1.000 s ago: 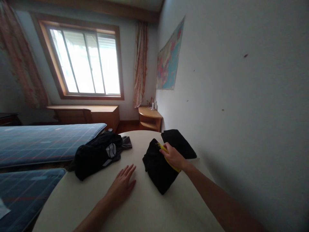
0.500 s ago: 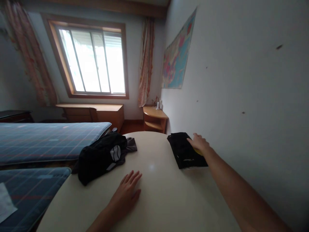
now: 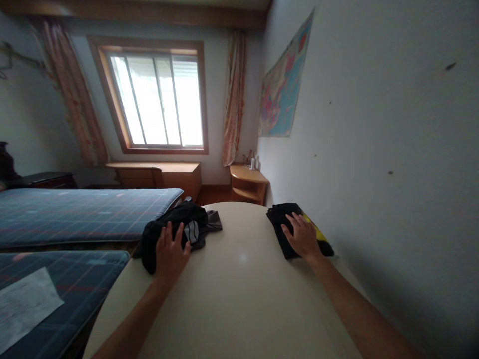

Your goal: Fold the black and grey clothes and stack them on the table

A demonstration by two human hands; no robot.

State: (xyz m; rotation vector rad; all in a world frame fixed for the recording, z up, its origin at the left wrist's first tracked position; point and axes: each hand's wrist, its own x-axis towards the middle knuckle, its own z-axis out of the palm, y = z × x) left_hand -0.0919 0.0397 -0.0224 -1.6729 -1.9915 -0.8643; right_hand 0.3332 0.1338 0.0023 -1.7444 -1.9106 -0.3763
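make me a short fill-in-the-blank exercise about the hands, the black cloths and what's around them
The right hand is over folded black cloth that shows a bright ____ area.
The crumpled black-and-grey cloth by the left hand lies to the ____ of the folded black cloth.
A white paper sheet lies on a ____ plaid mattress.

Missing words: yellow; left; blue
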